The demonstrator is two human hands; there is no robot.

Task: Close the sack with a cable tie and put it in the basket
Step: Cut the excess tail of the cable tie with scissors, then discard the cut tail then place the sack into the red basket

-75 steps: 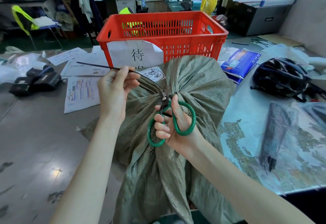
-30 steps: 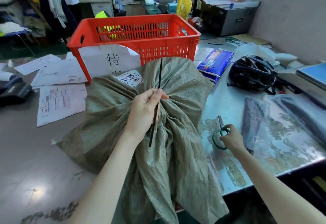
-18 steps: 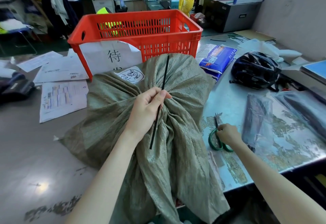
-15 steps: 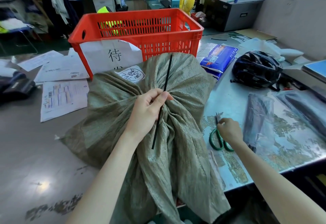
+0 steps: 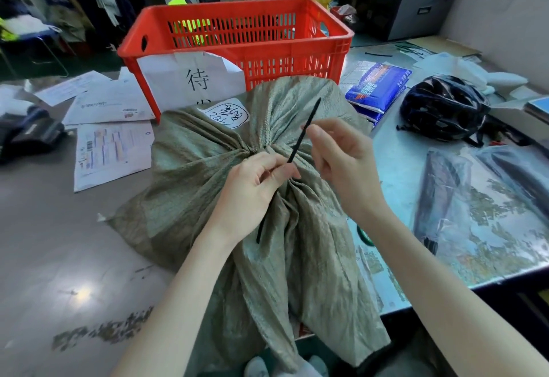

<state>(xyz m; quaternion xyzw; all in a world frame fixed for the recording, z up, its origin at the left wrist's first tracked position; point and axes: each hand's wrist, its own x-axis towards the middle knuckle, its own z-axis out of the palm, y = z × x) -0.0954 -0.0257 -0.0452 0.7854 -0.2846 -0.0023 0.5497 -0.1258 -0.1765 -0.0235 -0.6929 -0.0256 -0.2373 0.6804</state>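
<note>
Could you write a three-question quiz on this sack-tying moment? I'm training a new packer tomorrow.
1. True or false: the grey-green woven sack already lies inside the red slatted plastic basket.
2. Which of the hands pinches the thin black cable-tie strip where it meets the gathered neck? A) left hand B) right hand
3. Fill in: the dark bicycle helmet lies to the ____ of the sack.

Key: 1 false, the sack lies on the table in front of the basket. 2 A. 3 right.
</note>
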